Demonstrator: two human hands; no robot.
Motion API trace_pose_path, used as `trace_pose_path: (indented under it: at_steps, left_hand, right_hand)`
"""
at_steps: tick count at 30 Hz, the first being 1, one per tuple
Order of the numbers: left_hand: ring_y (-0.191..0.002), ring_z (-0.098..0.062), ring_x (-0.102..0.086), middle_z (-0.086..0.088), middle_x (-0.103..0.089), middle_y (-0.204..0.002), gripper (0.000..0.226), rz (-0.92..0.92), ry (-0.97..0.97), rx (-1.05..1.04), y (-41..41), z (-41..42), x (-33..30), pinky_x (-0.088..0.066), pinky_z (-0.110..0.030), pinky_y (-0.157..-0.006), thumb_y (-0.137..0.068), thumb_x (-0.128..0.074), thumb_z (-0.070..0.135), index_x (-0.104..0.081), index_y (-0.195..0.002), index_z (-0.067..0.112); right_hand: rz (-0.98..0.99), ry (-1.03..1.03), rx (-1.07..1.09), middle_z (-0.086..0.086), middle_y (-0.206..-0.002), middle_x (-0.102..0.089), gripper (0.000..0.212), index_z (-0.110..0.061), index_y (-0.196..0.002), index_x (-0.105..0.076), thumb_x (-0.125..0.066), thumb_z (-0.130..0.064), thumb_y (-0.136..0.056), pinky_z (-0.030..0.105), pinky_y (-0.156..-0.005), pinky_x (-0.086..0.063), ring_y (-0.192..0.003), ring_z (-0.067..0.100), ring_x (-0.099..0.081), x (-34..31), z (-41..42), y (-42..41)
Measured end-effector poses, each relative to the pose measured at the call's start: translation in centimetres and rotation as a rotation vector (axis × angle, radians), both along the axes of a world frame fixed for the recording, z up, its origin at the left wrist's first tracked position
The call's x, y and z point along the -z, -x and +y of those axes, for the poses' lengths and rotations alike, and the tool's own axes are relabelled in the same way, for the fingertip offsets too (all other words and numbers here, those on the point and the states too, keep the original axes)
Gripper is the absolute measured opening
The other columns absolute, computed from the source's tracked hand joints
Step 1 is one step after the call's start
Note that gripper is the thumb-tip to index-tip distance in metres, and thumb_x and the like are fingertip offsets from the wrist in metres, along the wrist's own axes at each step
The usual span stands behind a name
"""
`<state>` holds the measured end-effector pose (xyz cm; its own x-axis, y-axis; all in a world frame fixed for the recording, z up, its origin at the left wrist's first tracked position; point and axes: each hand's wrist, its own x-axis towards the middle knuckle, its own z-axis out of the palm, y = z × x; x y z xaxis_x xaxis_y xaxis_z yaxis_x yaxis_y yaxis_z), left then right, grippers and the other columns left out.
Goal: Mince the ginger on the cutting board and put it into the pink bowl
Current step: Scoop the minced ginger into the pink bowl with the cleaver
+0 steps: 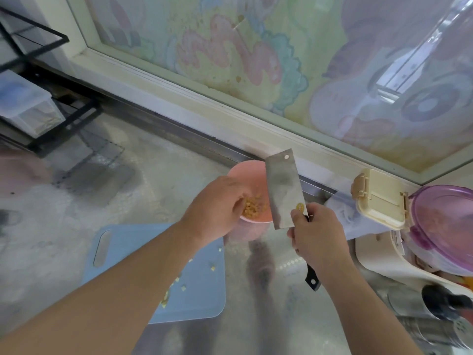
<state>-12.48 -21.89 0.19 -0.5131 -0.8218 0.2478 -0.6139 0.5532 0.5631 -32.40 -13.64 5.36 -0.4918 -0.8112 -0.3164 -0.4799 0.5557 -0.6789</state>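
Note:
The pink bowl (244,172) stands on the steel counter just beyond the blue cutting board (197,298). Minced ginger (253,207) lies in a yellow heap inside the bowl. My left hand (215,203) hovers over the bowl's left rim with its fingers curled down toward the heap; I cannot see whether it holds any ginger. My right hand (314,237) grips the black handle of a cleaver (284,188), whose blade stands upright over the bowl's right side. A few ginger bits (183,286) lie scattered on the board beside my left forearm.
A cream hinged box (381,198) and a purple-lidded container (445,221) crowd the right side, with metal canisters (435,326) below them. A black wire rack with a clear container (28,111) stands at the far left. A window frame (204,98) runs behind the counter.

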Motion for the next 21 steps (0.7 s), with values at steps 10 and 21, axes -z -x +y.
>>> trace_pose_path:
  at_steps: [10, 21]
  left_hand:
    - [-0.087, 0.0, -0.061, 0.017, -0.067, -0.09, 0.013, 0.239, -0.336, -0.531, -7.3, 6.3, 3.9, -0.049, -0.023, -0.078, -0.103, -0.057, 0.021, -0.067, -0.101, 0.029]
    - [-0.132, -0.015, -0.049, 0.007, -0.056, -0.14, 0.037, 0.017, -0.189, -0.53, -13.7, 11.8, 7.6, -0.035, -0.032, -0.114, -0.099, -0.051, 0.03, -0.068, -0.129, 0.019]
  right_hand:
    - [-0.267, -0.064, -0.085, 0.006, -0.047, -0.056, 0.033, -0.013, -0.068, -0.048, -0.063, -0.022, -0.096, 0.028, -0.046, -0.036, -0.041, 0.018, -0.048, 3.7, 11.0, -4.8]
    - [-0.142, -0.204, 0.024, 0.002, -0.057, -0.067, 0.027, -0.013, -0.075, -0.054, -0.06, -0.032, -0.093, 0.034, -0.059, -0.052, -0.05, 0.014, -0.063, 10.0, 14.6, -8.5]
